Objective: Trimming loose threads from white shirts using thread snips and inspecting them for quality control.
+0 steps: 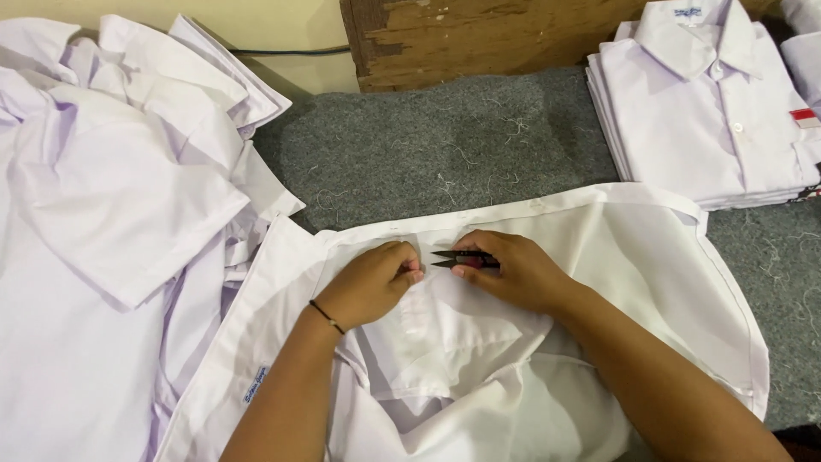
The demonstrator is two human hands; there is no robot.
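Right hand [513, 274] holds thread snips [457, 258] beside left hand [372, 282] on white shirt [616, 257].

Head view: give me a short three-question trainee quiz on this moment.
1. True or false: the right hand holds small thread snips over the spread white shirt.
2. Where is the folded shirt stack? A) far right B) near left C) under the hands
3. Fill in: the left hand wears a thin dark ____ at the wrist.

Key: 1 true; 2 A; 3 band. The loose shirt pile lies on the left; the grey mat carries thread scraps.
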